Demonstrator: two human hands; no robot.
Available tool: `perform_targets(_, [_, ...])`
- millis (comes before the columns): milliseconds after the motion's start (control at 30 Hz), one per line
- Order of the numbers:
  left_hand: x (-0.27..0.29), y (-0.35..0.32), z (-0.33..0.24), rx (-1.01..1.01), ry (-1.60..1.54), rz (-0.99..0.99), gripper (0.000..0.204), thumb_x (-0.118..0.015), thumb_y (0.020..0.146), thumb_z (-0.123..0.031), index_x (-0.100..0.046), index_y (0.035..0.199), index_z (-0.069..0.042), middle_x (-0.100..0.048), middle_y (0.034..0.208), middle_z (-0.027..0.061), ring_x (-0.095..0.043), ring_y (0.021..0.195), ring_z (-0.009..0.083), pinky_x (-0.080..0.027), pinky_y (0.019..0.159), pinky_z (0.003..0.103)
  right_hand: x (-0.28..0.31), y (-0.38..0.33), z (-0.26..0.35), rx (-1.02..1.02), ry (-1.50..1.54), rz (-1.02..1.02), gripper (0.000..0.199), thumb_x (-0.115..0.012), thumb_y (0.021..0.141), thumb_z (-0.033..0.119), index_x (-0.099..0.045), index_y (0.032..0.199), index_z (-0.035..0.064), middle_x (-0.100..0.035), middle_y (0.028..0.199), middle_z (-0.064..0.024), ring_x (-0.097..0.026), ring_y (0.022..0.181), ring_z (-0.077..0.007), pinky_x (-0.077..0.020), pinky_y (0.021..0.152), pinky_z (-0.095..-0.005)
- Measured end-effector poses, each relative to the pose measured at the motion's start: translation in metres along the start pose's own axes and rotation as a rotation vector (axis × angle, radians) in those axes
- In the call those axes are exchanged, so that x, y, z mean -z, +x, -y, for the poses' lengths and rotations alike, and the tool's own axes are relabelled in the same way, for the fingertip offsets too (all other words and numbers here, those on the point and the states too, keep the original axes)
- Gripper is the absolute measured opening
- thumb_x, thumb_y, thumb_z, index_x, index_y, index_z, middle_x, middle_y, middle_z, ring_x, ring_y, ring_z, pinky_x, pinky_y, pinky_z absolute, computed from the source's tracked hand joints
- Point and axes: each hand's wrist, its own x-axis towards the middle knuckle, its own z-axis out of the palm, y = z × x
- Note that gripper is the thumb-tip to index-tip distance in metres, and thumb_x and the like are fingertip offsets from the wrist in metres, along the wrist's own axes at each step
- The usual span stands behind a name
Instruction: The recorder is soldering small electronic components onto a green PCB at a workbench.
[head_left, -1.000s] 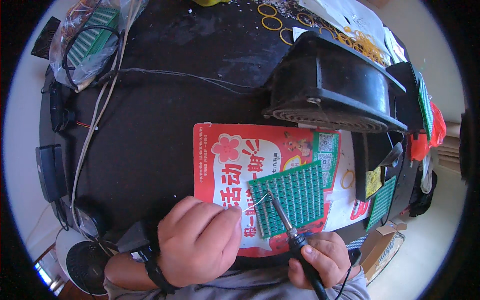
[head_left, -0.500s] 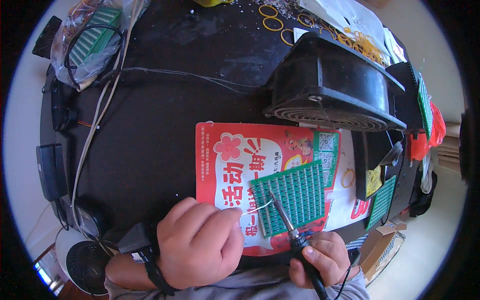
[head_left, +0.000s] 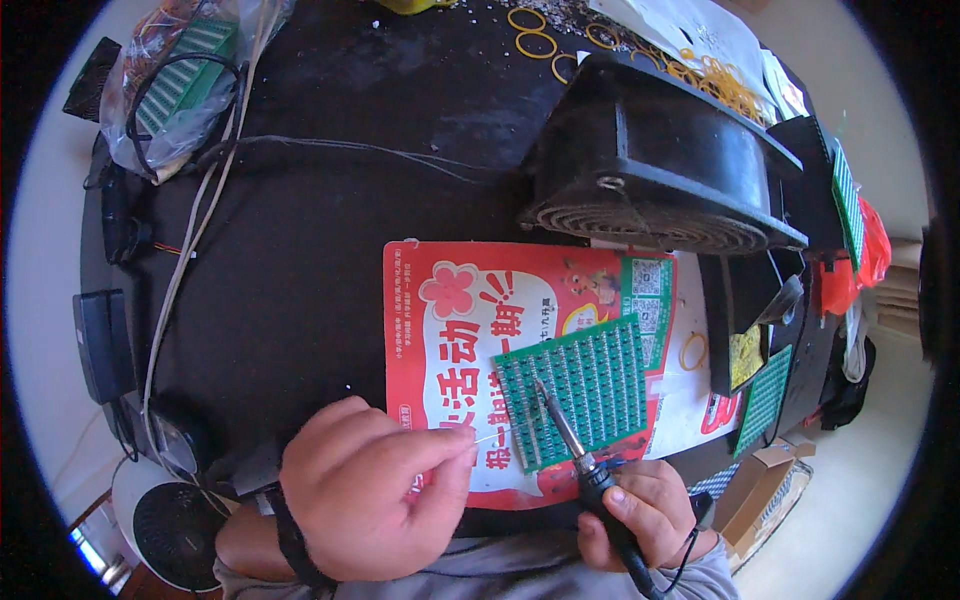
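The left hand (head_left: 375, 490) pinches thin solder wire (head_left: 488, 438) between closed fingers (head_left: 445, 443); the right hand (head_left: 648, 512) grips a soldering iron (head_left: 598, 484), tip at the green circuit board (head_left: 592, 400) on the red printed sheet (head_left: 408, 310).

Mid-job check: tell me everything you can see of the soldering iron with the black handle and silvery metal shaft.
The slim, black-handled soldering iron has a shiny metal collar and a bare, silvery shaft narrowing to a dark tip. The right hand grips its handle, which looks like plastic. It slants up and leftward, its tip over the left part of the squarish green circuit board; contact there is too small to tell. The handle's rear reaches the lower picture edge.
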Motion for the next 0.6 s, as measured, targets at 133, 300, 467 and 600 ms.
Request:
perform_targets(133, [-0.0099, -0.0033, 0.0046, -0.056, 0.017, -0.054, 0.019, -0.073, 0.061, 0.003, -0.064, 0.076, -0.006, -0.046, 0.050, -0.0016, -0.039, 0.040, 0.0117, -0.030, 0.043, 0.026, -0.0064, 0.0006, -0.0042, 0.033, 0.023, -0.125, 0.037, -0.076, 0.065, 0.006, -0.058, 0.096, -0.0040, -0.061, 0.074, -0.0121, -0.061, 0.062, -0.0230, -0.0514, 0.057, -0.0309])
perform_targets(300, [-0.0089, -0.0046, 0.0039, -0.061, 0.050, -0.067, 0.020, -0.073, 0.060, 0.003, -0.064, 0.075, -0.006, -0.046, 0.050, -0.0013, -0.039, 0.040, 0.0119, -0.030, 0.043, 0.027, -0.0006, -0.0053, -0.0020, -0.014, 0.039, -0.009, 0.045, -0.065, 0.076, 0.010, -0.046, 0.116, 0.0023, -0.054, 0.084, -0.0111, -0.054, 0.069, -0.0215, -0.0475, 0.063, -0.0340])
perform_targets(467, [-0.0130, -0.0055, 0.0060, -0.094, 0.060, -0.079, 0.020, -0.074, 0.060, 0.003, -0.064, 0.076, -0.005, -0.047, 0.051, -0.0007, -0.039, 0.040, 0.0127, -0.030, 0.043, 0.027, -0.0010, -0.0054, -0.0026, -0.017, 0.062, -0.006, 0.042, -0.065, 0.076, 0.010, -0.048, 0.114, 0.0032, -0.054, 0.083, -0.0105, -0.055, 0.069, -0.0215, -0.0475, 0.063, -0.0337])
perform_targets(600, [-0.0124, -0.0052, 0.0049, -0.104, 0.089, -0.063, 0.020, -0.074, 0.060, 0.003, -0.065, 0.076, -0.005, -0.050, 0.052, 0.0007, -0.042, 0.041, 0.0142, -0.032, 0.043, 0.027, -0.0032, -0.0062, -0.0030, -0.011, 0.046, -0.034, 0.043, -0.066, 0.074, 0.010, -0.049, 0.114, 0.0041, -0.054, 0.083, -0.0101, -0.055, 0.070, -0.0214, -0.0471, 0.063, -0.0332])
